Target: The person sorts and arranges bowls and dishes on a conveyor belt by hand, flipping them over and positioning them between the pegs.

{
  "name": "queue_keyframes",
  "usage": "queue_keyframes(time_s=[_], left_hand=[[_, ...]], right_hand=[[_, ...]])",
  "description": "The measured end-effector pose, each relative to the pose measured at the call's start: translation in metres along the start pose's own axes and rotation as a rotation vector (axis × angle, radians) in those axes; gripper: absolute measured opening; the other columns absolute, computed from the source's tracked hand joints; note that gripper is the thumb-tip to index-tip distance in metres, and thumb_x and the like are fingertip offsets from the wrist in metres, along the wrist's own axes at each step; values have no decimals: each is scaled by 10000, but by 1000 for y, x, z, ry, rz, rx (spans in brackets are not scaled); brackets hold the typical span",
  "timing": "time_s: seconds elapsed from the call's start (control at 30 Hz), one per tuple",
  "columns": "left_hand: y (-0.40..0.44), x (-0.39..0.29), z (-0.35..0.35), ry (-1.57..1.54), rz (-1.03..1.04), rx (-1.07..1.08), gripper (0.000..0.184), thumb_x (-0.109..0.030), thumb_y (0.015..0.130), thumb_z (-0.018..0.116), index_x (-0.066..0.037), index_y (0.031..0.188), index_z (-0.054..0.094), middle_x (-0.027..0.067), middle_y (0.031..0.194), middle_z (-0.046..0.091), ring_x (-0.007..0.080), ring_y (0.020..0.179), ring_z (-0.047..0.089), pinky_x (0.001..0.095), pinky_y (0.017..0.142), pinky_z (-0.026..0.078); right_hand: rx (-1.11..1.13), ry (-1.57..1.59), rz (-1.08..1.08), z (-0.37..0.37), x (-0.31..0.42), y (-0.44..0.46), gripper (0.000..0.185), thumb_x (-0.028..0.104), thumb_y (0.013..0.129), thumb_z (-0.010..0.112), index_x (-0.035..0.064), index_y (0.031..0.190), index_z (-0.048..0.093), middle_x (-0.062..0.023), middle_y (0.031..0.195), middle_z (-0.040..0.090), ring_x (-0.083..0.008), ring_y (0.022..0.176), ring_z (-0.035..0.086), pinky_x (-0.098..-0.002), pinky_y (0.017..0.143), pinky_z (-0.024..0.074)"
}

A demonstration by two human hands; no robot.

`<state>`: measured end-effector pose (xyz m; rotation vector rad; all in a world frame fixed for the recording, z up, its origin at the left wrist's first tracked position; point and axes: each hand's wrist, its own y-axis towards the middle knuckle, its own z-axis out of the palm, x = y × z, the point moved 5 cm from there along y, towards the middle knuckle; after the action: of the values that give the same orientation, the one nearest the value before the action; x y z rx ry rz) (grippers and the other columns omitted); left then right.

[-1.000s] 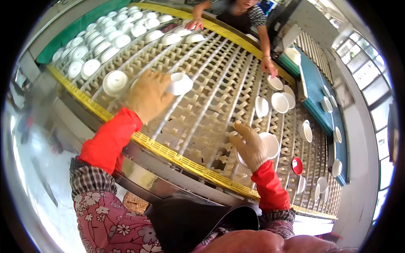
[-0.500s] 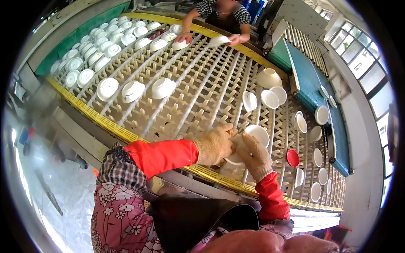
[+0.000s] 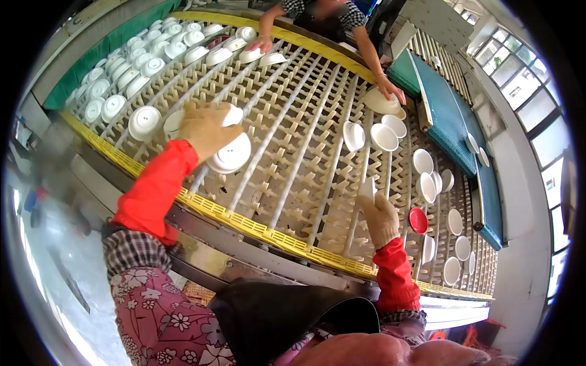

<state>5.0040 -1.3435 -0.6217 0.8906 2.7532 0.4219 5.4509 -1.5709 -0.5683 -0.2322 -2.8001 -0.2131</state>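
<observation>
My left hand (image 3: 207,129), in a tan glove, has its fingers curled over an upside-down white bowl (image 3: 232,154) on the pegged conveyor (image 3: 287,146). Another white bowl (image 3: 173,124) lies partly hidden behind that hand, and one more (image 3: 145,122) sits upside down farther left. On the right, my right hand (image 3: 379,218), gloved too, grips a white bowl (image 3: 368,188) that is seen edge-on. A red bowl (image 3: 418,221) lies just right of this hand, with a white bowl (image 3: 428,249) tilted below it.
Many upturned bowls (image 3: 113,108) stand in rows at the far left. Several white bowls (image 3: 384,137) lie at the right. Across the conveyor a person (image 3: 323,18) touches bowls with both hands. A yellow rail (image 3: 244,230) edges the near side; a blue-green belt (image 3: 448,119) runs at the right.
My left hand has moved from beside my right hand to the left with a bowl. My right hand has shifted slightly right. The other person's hand has reached the large bowl at the right.
</observation>
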Motion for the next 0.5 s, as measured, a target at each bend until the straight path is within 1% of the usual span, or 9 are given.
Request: queue_keyframes(time_s=[0.03,0.1,0.2,0.23,0.27,0.33,0.37,0.43,0.5], left_hand=[[-11,20,5,40,-114,-24,267,-325,1139,572,-236,1297,769,103,1161,843,338,1114,775,633,978,514],[-26,31,16,100,-27,71,336,-395,1143,565,-174,1242,798,131,1129,846,355,1131,765,602,1039,499],[-24,19,26,4,-45,174,493,-488,1125,594,-56,1139,832,175,1074,843,384,1160,744,540,1132,480],[-14,6,30,-29,-70,223,517,-499,1115,615,-31,1115,835,183,1057,841,391,1165,739,524,1148,479],[-19,-16,11,4,-115,125,491,-500,1062,694,-33,1125,830,189,1071,839,413,1161,735,498,1149,491],[-26,-26,-3,-59,-118,24,499,-513,1026,737,-32,1124,829,196,1095,835,414,1178,729,504,1146,494],[-28,-28,-7,-89,-120,-24,506,-519,1009,758,-32,1123,828,199,1108,832,414,1187,726,508,1144,496],[-33,-16,-9,-191,-188,35,518,-506,990,776,-7,1124,815,238,1177,803,430,1208,703,533,1114,500],[-33,-15,-21,-280,-222,145,522,-497,992,772,8,1118,808,260,1197,787,439,1209,692,550,1099,499]], right_hand=[[-32,47,-28,-4,-4,2,268,246,1012,797,64,1209,796,-188,1026,797,-393,929,781,-496,794,586],[-68,16,-156,-22,30,19,366,181,959,843,60,1296,770,-181,1106,809,-386,1008,796,-488,860,617],[-238,-113,-529,-39,121,59,577,85,879,911,53,1427,731,-170,1228,826,-375,1127,819,-475,959,665],[-308,-51,-578,-40,153,75,577,77,894,882,67,1445,710,-176,1245,818,-393,1160,804,-474,1001,649],[-297,49,-493,-38,178,90,561,51,900,854,72,1442,710,-171,1288,809,-402,1208,784,-473,1035,636],[-459,57,-648,-11,186,129,476,-9,924,804,77,1389,753,-183,1376,791,-400,1289,752,-467,1081,632],[-485,40,-624,-4,198,130,348,3,991,775,76,1331,794,-199,1400,783,-403,1290,751,-456,1099,632],[-619,13,-698,10,190,120,231,59,1040,817,28,1268,796,-233,1360,797,-428,1220,782,-476,1038,647],[-454,362,-622,22,142,105,300,92,1059,827,19,1347,790,-182,1372,808,-334,1242,786,-431,1058,640]])
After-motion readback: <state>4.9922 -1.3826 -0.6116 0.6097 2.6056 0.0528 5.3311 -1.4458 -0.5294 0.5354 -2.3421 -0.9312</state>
